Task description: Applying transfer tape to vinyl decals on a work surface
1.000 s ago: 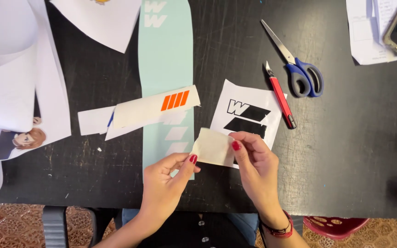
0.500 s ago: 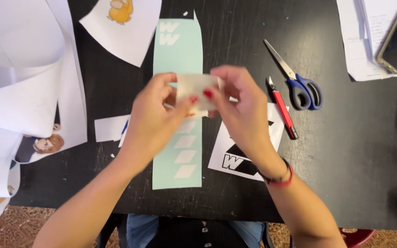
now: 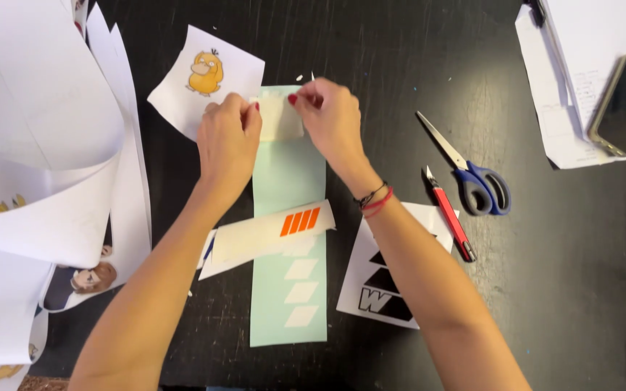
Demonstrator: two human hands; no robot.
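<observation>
2 hands, left hand (image 3: 227,137) and right hand (image 3: 327,116), pinch a small translucent sheet (image 3: 281,117) over the mint strip's (image 3: 288,181) top; aligning comes first, I judge, then pressing flat.

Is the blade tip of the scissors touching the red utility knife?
Apart. The head view shows bare black table between the scissors and the red utility knife along their whole length.

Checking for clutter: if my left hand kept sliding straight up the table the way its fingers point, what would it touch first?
Probably the white paper cut-out with a yellow duck figure, just beyond the left hand; height above it is unclear.
</observation>
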